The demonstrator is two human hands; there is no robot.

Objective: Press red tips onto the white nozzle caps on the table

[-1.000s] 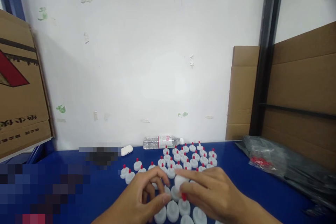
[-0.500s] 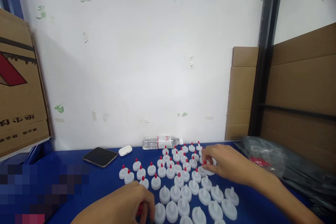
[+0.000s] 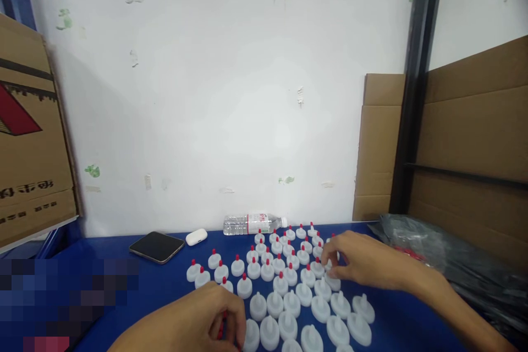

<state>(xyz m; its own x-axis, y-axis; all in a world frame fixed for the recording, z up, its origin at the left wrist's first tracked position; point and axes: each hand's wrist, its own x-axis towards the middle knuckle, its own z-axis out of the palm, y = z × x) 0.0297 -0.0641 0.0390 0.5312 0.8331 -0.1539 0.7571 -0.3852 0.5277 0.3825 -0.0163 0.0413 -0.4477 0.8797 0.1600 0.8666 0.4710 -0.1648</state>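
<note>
Your left hand curls shut on a red tip, handy beside the bare caps. Your right hand pinches narrow at a tipped cap, grip unclear.

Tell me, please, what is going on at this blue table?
A person works over rows of white caps on the blue table, the farther ones red-tipped. The right hand reaches among the caps at the cluster's right side; the left hand, near the front edge, pinches a small red piece. A phone lies behind.
</note>
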